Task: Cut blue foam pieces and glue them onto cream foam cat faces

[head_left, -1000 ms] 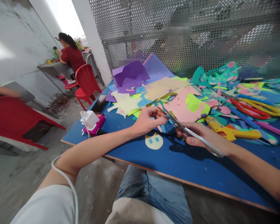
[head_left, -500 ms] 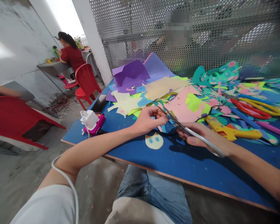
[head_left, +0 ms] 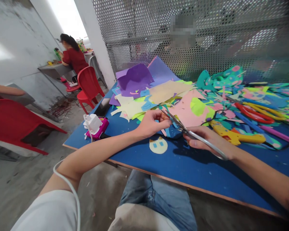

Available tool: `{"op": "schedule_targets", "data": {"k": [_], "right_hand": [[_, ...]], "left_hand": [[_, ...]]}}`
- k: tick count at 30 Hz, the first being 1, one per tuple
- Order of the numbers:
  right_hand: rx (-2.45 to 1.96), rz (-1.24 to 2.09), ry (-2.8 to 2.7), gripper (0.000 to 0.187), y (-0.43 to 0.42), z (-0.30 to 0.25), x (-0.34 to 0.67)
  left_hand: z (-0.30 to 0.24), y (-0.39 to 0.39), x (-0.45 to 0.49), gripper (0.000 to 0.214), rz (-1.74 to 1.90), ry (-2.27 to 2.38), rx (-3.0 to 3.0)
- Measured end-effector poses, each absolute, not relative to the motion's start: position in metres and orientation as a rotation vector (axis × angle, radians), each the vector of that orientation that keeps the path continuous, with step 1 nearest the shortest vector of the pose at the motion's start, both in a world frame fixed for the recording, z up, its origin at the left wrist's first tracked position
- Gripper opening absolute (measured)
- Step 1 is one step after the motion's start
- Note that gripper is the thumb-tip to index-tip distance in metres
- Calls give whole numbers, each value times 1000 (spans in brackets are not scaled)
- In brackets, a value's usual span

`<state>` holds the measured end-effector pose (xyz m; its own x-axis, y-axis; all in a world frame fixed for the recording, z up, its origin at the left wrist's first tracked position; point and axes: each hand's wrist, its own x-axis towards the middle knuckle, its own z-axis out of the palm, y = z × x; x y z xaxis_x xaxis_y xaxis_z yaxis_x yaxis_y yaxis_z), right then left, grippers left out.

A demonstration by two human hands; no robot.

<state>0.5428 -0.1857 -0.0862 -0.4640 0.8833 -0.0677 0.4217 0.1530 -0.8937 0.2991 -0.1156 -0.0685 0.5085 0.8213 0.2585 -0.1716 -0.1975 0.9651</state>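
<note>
My right hand (head_left: 199,136) is closed on the handles of a pair of metal scissors (head_left: 185,130). The blades point up and left, reaching the fingers of my left hand (head_left: 155,123). My left fingers are pinched together beside the blade tips; whatever sits in the pinch is too small or hidden to make out. Just below the hands, a cream cat-face cutout (head_left: 158,146) with two blue squares for eyes and brownish ears lies flat on the blue table (head_left: 195,173). Small blue scraps (head_left: 170,131) lie behind my left fingertips.
Felt-like sheets in purple (head_left: 139,77), cream (head_left: 170,91) and pink (head_left: 183,106) pile up behind my hands. To the right lie a yellow glue gun (head_left: 236,134) and red-handled scissors (head_left: 252,114). A white plug (head_left: 92,123) stands left. A perforated metal screen (head_left: 139,35) closes the back.
Both hands and the scissors keep nearly the same place and pose. The view has shifted slightly, and the scissors' blades look a little closer together.
</note>
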Motion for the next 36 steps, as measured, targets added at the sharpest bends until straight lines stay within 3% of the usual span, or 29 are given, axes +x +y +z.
{"op": "schedule_targets", "data": {"k": [9, 17, 22, 36], "right_hand": [[-1327, 1239, -1940, 57, -187, -76, 537], [-1465, 864, -1533, 49, -186, -64, 518], [-1427, 936, -1613, 38, -190, -73, 518], [-1400, 987, -1627, 46, -190, -71, 514]], "left_hand": [[-70, -114, 297, 47, 960, 574, 1586], [-78, -115, 299, 22, 726, 662, 2114], [-75, -121, 301, 21, 656, 673, 2398], [-76, -121, 301, 24, 755, 666, 2280]]}}
